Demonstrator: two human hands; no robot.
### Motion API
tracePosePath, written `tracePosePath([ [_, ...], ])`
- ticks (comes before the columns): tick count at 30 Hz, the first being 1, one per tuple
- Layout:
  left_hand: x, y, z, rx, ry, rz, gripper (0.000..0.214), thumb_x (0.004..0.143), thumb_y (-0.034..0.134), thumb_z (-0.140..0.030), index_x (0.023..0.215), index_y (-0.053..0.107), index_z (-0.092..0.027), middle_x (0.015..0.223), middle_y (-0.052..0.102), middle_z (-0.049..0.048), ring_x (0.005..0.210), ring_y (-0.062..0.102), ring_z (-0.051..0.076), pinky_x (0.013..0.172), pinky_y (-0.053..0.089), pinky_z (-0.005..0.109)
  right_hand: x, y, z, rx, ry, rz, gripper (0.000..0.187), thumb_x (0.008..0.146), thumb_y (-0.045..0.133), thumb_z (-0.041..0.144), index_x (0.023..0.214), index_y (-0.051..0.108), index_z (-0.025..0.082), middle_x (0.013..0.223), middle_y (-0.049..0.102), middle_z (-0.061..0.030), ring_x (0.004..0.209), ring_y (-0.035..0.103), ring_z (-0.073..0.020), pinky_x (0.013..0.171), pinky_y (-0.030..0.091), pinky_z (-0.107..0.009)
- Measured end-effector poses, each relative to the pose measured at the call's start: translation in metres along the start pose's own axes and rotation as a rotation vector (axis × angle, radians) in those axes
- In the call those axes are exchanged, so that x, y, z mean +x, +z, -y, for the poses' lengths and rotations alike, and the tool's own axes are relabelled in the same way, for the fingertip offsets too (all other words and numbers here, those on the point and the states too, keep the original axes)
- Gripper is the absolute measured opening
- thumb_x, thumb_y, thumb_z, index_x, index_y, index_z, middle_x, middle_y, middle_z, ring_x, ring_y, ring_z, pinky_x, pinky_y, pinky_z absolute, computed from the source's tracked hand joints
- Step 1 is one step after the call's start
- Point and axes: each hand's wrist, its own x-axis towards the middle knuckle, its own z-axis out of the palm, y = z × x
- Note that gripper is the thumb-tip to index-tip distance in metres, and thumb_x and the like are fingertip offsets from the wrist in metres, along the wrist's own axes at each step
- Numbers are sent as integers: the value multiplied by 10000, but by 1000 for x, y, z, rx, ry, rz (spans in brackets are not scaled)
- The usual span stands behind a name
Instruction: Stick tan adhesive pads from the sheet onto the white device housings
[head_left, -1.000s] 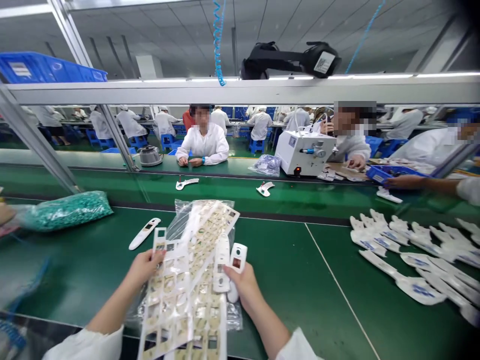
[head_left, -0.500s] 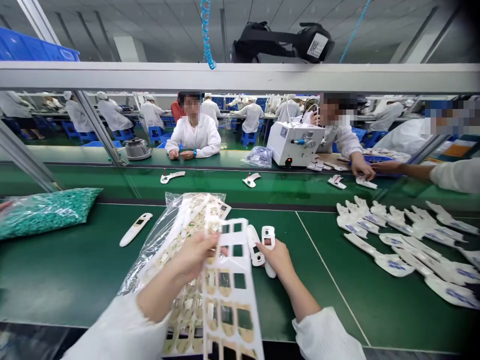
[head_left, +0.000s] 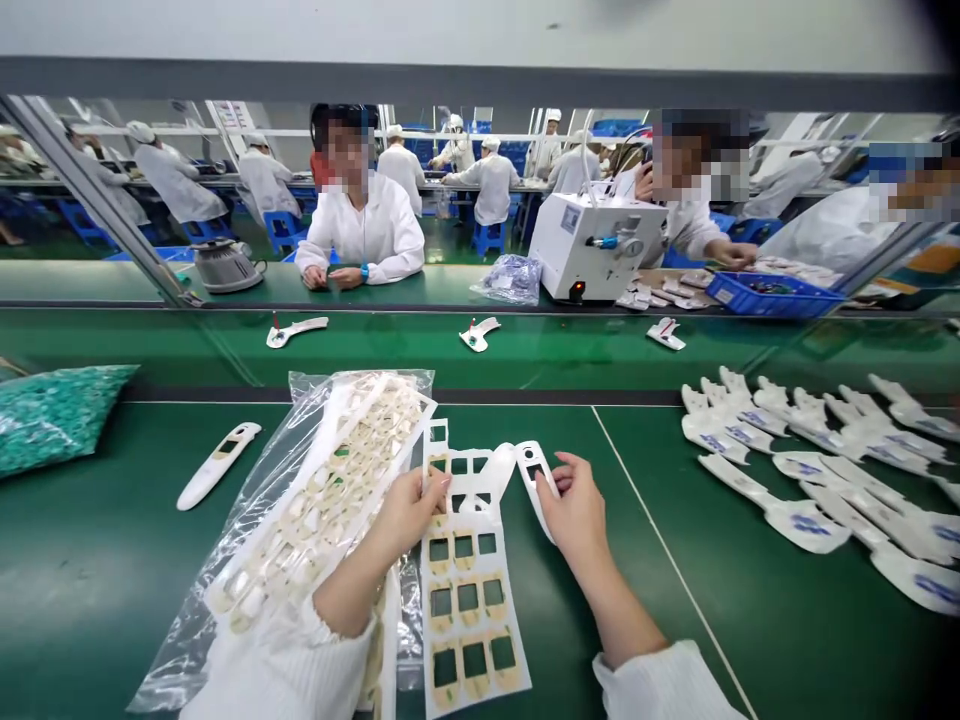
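My left hand (head_left: 409, 510) pinches a white sticker sheet (head_left: 466, 580) with square windows, which lies flat on the green table between my hands. My right hand (head_left: 576, 505) is closed round two white thermometer shells (head_left: 525, 465), held side by side just above the sheet's top edge. To the left of the sheet lies a clear plastic bag (head_left: 300, 510) with more such sheets on it.
A single white thermometer shell (head_left: 218, 464) lies to the left. A bag of green parts (head_left: 52, 415) sits at the far left. Several white shells (head_left: 810, 470) are spread at the right. Beyond the conveyor (head_left: 525, 350), people in white coats sit by a white machine (head_left: 596, 245).
My left hand has brought the sheet down from mid-air and laid it flat on the table. My right hand stayed on the two shells, and the camera tilted down.
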Motion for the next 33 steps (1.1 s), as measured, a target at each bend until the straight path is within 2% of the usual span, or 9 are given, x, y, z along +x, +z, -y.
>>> tracePosePath([
  [5,0,-4,-4,-81,-26,-9,367,798,587,-524,757,549,-162,591,612,10,511,547,136,514,422,241,0,3,11,-121,-321,-60,312,803,536,367,1026,585,154,1049,549,-144,1070,470,-310,932,408,-488],
  [9,-1,-5,-6,-153,-36,-18,391,797,628,-467,1034,530,-172,582,621,-14,504,568,140,500,450,230,6,12,21,-165,-489,234,399,788,624,322,1148,553,164,1172,585,-129,1223,444,-313,1019,401,-501],
  [14,-3,-5,-13,-302,-13,-97,697,764,704,-379,1339,346,-215,655,638,-26,538,593,136,515,502,229,18,0,26,-265,-601,617,596,844,546,270,1406,347,269,1485,364,-50,1416,222,-291,1132,223,-597],
  [18,-3,-7,-19,-394,73,-205,966,719,761,-294,1455,137,-307,737,647,-33,554,598,119,526,514,217,15,4,31,-349,-686,579,538,838,448,105,1347,443,280,1338,526,-68,1358,333,-309,1098,193,-658],
  [20,-2,-8,-19,-431,111,-250,853,697,774,-294,1384,270,-318,797,650,-22,590,626,137,527,524,235,14,14,35,-238,-679,490,352,848,455,105,1140,616,218,1109,630,-100,1257,450,-328,1083,199,-658],
  [22,-2,-10,-17,-430,130,-313,566,678,779,-325,1147,470,-256,780,633,-25,539,608,129,473,497,227,16,22,37,-41,-629,435,215,858,485,139,927,682,188,920,648,-96,1144,538,-317,1070,246,-623],
  [26,0,-15,-14,-354,116,-396,305,688,755,-387,770,573,-156,559,530,-51,402,424,49,378,333,160,28,22,35,207,-480,282,158,858,543,259,799,675,195,890,647,-95,1015,585,-274,962,409,-507],
  [29,-1,-17,-15,-344,111,-417,317,712,731,-406,845,621,-140,629,590,-14,495,478,62,465,391,166,32,15,37,406,-303,189,187,852,572,359,855,651,190,869,657,-82,808,611,-206,757,506,-388],
  [33,-2,-15,-16,-331,107,-310,465,675,770,-334,1044,548,-160,598,573,-38,548,521,97,544,438,199,21,10,52,686,-113,312,269,813,605,450,872,633,189,772,677,-50,665,623,-163,640,526,-319],
])
